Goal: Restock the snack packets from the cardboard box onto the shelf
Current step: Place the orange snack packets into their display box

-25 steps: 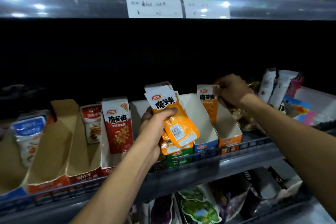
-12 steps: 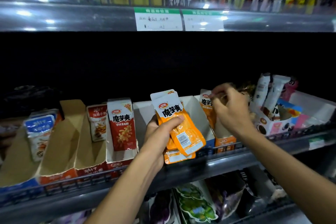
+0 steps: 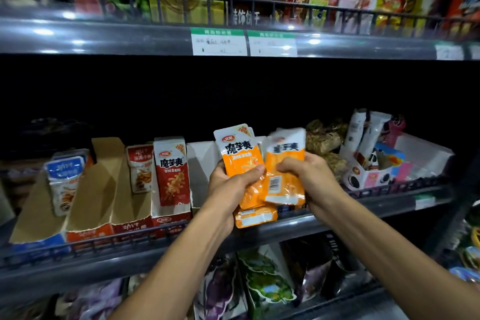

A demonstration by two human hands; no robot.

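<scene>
The left hand (image 3: 235, 179) grips a stack of orange packets (image 3: 240, 161), thumb across the front. The right hand (image 3: 306, 174) clutches another orange packet (image 3: 284, 176) just beside it, barcode facing out, its print blurred. Both are held in front of the middle shelf (image 3: 363, 205). The front packet reads 魔芋爽. To the left, a torn red display box (image 3: 168, 215) holds a red packet (image 3: 171, 169) with the same name. Farther left a brown cardboard box (image 3: 85, 200) stands open. On the shelf rail above hang two price tags (image 3: 244, 41).
</scene>
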